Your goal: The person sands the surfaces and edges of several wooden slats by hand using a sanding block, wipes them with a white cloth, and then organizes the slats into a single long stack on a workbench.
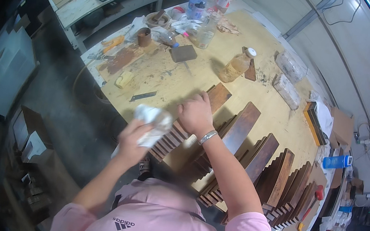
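A crumpled white cloth with a brownish patch is in my left hand, closed and slightly smeared by motion. The cloth is beside the front end of the leftmost stack of dark brown wooden boards. On top of that stack sits my right hand, its fingers curled down over the top board. A silver bracelet circles the right wrist. To the right stand several more stepped stacks of curved wooden boards. The boards directly beneath my right hand are partly hidden.
Beyond the stacks stands a capped bottle of yellowish liquid. A dark block, a brown cup and a small metal ruler lie farther left. Two wrapped blocks rest at the far right. A red-and-yellow tool lies by the right edge.
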### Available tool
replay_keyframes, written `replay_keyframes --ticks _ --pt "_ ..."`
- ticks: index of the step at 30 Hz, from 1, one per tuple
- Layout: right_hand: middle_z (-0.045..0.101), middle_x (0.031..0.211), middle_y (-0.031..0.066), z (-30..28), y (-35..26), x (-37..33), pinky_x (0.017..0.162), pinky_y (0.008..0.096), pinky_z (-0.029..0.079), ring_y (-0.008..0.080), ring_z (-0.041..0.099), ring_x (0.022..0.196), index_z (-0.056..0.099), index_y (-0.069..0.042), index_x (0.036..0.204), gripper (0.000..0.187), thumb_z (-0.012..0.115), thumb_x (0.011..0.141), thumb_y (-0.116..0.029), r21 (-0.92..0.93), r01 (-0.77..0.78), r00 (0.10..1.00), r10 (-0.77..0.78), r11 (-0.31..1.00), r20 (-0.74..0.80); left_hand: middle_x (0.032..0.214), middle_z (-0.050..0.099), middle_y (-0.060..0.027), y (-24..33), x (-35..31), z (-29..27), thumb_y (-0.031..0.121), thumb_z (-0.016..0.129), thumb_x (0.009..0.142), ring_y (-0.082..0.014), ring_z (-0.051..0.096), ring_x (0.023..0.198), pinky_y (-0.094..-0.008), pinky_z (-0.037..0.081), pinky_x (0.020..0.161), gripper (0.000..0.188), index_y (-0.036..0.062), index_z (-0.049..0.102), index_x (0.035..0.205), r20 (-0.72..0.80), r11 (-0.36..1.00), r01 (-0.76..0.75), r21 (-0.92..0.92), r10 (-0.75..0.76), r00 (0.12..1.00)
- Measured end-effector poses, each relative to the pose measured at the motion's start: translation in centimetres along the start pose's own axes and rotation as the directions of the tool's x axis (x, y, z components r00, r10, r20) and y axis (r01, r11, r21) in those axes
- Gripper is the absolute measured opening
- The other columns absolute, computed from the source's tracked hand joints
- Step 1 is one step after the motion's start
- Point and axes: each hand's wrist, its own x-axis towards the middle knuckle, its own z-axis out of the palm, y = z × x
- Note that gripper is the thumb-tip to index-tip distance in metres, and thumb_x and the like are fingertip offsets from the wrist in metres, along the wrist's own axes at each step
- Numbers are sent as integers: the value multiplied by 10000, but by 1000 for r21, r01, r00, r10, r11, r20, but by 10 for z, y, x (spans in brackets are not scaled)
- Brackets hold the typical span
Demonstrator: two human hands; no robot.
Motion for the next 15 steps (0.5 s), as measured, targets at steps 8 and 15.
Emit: replay_keyframes --ticks 8,15 --pt "731 803 132 7 2 1 1183 501 330 293 645 1019 769 -34 776 429 531 977 -328 -58 -10 1000 11 998 12 975 648 -150 -60 -72 5 -22 710 718 -344 675 869 -437 554 772 405 29 732 1120 -46 982 188 1 -187 981" --pt "718 778 141 -3 -2 0 1165 488 341 304 654 933 760 -37 740 441 529 976 -329 -22 -1 1000 2 1000 19 1031 639 -150 -9 -59 50 -51 644 715 -344 662 974 -435 555 839 419 52 748 1108 101 977 -181 115 169 980"
